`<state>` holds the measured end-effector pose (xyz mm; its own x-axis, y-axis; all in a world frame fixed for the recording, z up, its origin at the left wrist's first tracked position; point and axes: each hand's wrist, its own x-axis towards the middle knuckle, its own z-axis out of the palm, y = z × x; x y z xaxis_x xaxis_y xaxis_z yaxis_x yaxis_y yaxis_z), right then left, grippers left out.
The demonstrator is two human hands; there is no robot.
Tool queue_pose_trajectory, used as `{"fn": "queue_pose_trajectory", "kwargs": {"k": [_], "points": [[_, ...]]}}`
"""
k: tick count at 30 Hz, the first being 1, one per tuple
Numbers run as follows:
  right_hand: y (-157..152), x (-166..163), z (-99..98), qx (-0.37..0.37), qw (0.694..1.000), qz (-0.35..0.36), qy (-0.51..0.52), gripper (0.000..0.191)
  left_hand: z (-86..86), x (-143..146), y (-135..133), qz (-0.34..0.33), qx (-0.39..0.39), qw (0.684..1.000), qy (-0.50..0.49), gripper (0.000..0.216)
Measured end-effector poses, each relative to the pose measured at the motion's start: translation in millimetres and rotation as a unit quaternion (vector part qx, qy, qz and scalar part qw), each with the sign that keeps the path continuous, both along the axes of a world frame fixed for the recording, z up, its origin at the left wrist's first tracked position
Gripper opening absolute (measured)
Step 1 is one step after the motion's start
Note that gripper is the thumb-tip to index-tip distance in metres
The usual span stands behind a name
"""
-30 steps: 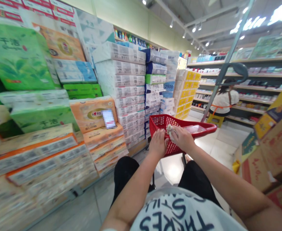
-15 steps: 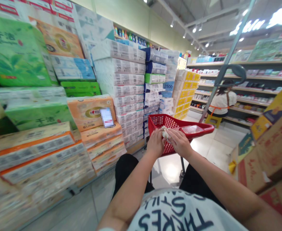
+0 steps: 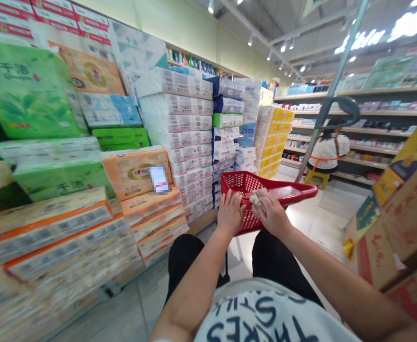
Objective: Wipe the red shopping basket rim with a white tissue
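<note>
A red plastic shopping basket (image 3: 246, 182) on a trolley stands in front of me in a shop aisle. My left hand (image 3: 231, 212) is closed over its near rim. My right hand (image 3: 272, 213) rests on the same rim just to the right, fingers closed around a small crumpled white wad (image 3: 254, 197), perhaps tissue or cloth. The two hands nearly touch. A clear flat pack (image 3: 289, 191) lies in the basket's far end.
Stacks of tissue and paper packs (image 3: 180, 123) fill the left side down to the floor. Cardboard boxes (image 3: 404, 213) stand on the right. A grey trolley pole (image 3: 331, 92) rises ahead. A person in white with an orange apron (image 3: 327, 149) crouches at far shelves.
My hands stay on the basket rim. The right hand with the white wad has shifted slightly along the rim, and the view has rocked a little.
</note>
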<state>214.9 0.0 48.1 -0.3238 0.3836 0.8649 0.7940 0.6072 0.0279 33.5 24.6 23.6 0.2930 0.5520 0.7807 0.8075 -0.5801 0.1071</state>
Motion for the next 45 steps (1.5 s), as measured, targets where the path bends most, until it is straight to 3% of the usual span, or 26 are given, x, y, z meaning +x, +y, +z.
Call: {"fn": "queue_pose_trajectory", "kwargs": {"k": [2,8,15,18,23,28,31,37,43,45], "points": [[-4.6,-4.6,-3.2,-0.013,1.0,0.001,-0.015,0.033,1.1,0.5,-3.2,0.005,0.006,1.0,0.004,0.035],[-11.3,-8.8,-10.5,-0.02,0.994,-0.093,-0.062,0.047,1.7,8.2,-7.3,-0.031,0.024,0.999,0.026,0.04],[-2.1,-12.8,7.1,-0.058,0.995,-0.068,-0.044,0.035,1.2,12.5,-5.2,-0.017,0.033,0.999,0.0,0.035],[0.3,-20.1,1.6,-0.045,0.995,-0.087,-0.008,0.032,-1.9,12.7,-4.1,-0.011,0.047,0.999,-0.003,0.035],[-3.8,-20.2,-13.0,0.007,0.998,-0.056,-0.022,0.037,-4.0,10.8,-4.2,-0.022,0.046,0.999,-0.011,0.034],[4.4,-23.5,16.8,-0.094,0.986,-0.128,-0.051,0.024,-4.8,13.5,-4.5,-0.025,0.051,0.998,-0.017,0.034],[9.7,-28.7,25.4,-0.141,0.976,-0.154,-0.057,0.026,-5.9,14.4,-4.2,-0.025,0.054,0.998,-0.02,0.034],[-0.3,-26.1,-4.1,-0.008,0.996,-0.092,-0.019,0.033,-5.1,10.5,-5.5,-0.032,0.053,0.998,-0.018,0.033],[6.5,-30.0,14.6,-0.101,0.984,-0.142,-0.039,0.029,-4.3,10.7,-5.9,-0.028,0.054,0.998,-0.019,0.032],[6.7,-30.6,13.6,-0.087,0.986,-0.136,-0.037,0.028,-5.3,10.8,-5.5,-0.029,0.055,0.998,-0.022,0.032]]}}
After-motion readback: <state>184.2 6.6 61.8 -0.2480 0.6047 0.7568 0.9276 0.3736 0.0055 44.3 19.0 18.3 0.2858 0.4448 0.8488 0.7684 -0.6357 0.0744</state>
